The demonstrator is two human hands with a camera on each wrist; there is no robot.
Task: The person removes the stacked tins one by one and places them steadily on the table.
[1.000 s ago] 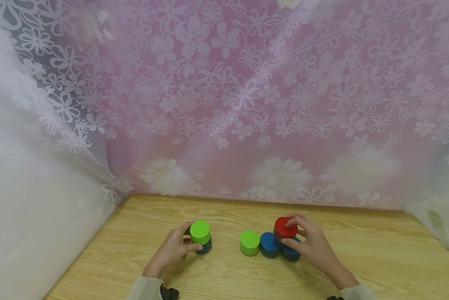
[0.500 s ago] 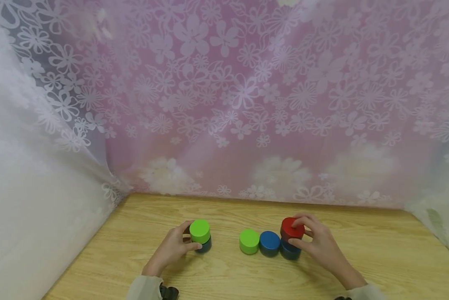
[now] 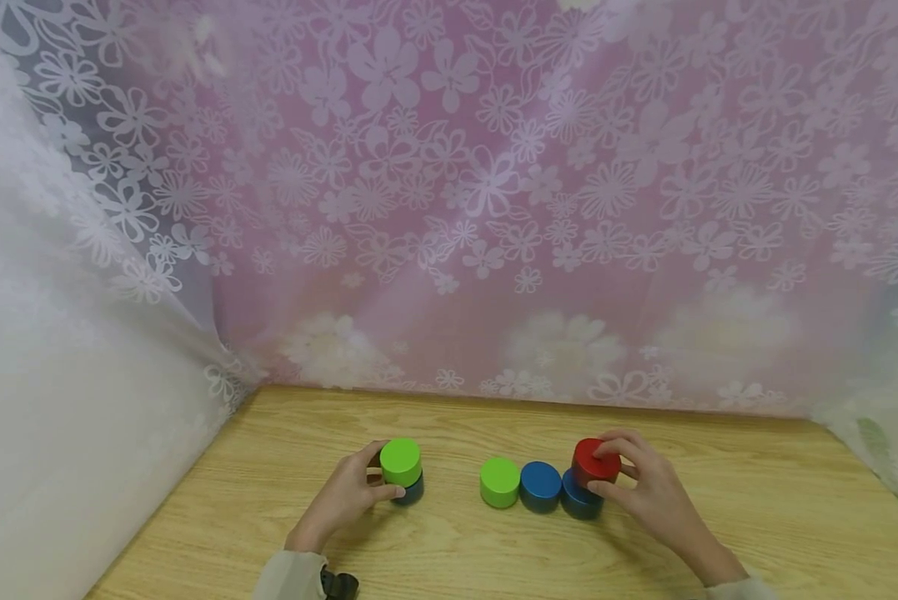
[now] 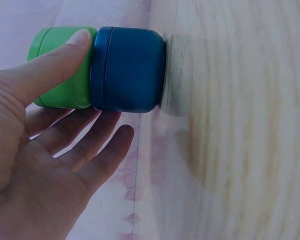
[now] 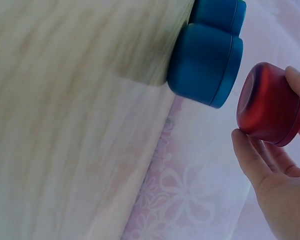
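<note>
On the left, my left hand (image 3: 350, 493) pinches a round green lidded tin (image 4: 65, 67) between thumb and fingers. That tin sits on top of a blue tin (image 4: 130, 70), which stands on the table. My right hand (image 3: 654, 492) grips a red tin (image 5: 271, 104) by its sides, off the table. In the right wrist view a gap shows between the red tin and the nearest blue tin (image 5: 205, 65). This blue tin is the right end of a row, beside another blue tin (image 3: 541, 487) and a green tin (image 3: 499, 482).
The wooden table (image 3: 449, 550) runs back to a pink flowered curtain (image 3: 494, 208). A pale curtain (image 3: 81, 400) hangs along the left side, and another pale curtain (image 3: 880, 433) hangs at the right.
My right hand has carried the red tin rightward, from above the two blue tins to the right part of the end one. My left hand keeps its place on the green tin.
</note>
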